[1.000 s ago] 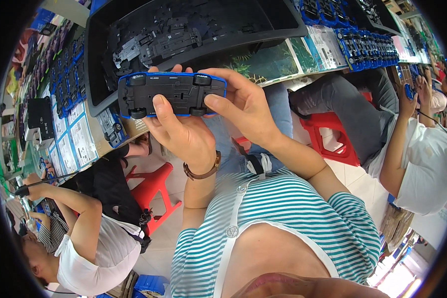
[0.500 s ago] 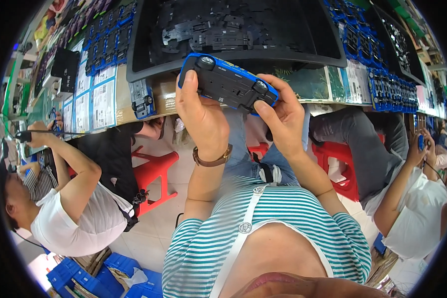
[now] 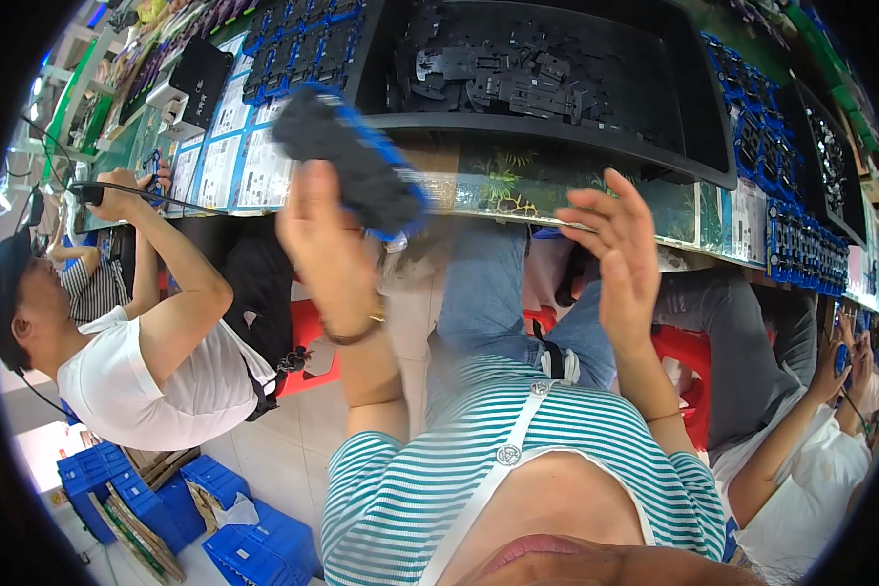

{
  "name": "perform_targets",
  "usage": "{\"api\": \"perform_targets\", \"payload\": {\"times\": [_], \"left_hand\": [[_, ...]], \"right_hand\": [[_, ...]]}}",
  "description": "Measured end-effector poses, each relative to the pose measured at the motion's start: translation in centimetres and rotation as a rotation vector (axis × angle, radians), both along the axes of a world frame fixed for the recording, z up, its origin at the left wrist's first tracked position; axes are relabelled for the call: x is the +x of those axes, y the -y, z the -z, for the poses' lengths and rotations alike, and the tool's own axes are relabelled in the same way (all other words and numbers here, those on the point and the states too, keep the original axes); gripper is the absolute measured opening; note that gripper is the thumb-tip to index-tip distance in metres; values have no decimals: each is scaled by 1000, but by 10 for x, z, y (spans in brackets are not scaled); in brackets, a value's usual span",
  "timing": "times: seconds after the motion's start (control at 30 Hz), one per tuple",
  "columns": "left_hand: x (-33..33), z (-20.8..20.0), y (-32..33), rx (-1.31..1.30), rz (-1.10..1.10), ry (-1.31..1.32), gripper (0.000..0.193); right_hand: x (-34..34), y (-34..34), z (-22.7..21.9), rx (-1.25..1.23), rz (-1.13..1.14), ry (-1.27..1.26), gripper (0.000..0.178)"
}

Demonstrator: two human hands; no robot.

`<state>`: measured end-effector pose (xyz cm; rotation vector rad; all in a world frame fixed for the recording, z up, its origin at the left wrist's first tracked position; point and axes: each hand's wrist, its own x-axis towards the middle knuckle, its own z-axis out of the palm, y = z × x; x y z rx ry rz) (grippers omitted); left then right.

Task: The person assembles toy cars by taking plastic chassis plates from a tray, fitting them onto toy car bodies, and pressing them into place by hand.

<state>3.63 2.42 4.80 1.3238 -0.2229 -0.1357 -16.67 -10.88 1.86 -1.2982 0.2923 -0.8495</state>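
Fingers and thumb of my left hand (image 3: pixel 327 259) are clamped on a blue-and-black plastic toy car (image 3: pixel 350 161), seen from the head view, both badly blurred. It's up in the air and tilted, black side facing me, off the near left corner of a big black plastic tray (image 3: pixel 557 140) and across the white printed sheets (image 3: pixel 264 171) from where I look. Over to my right hand (image 3: pixel 620 254): fingers parted, palm turned inward, hanging near the glass-topped table edge (image 3: pixel 654 223), well apart from the car. Thin black plastic parts (image 3: pixel 518 83) sit heaped in that tray. Blue-and-black cars stand in rows on the left (image 3: pixel 308 49) and on the right (image 3: pixel 806 249), and a white-shirted co-worker (image 3: pixel 151 381) sits at my left.
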Motion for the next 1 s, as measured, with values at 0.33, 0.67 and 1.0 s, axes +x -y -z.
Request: {"api": "perform_targets", "payload": {"times": [0.33,0.67,1.0], "left_hand": [[225,122,-46,848,94,532,40],[228,109,-35,767,61,400,53],[-28,0,45,298,102,620,35]], "right_hand": [[-92,51,29,26,307,-270,30],[-193,126,45,-780,1414,-904,29],[-251,171,61,-888,1318,-989,13]]}}
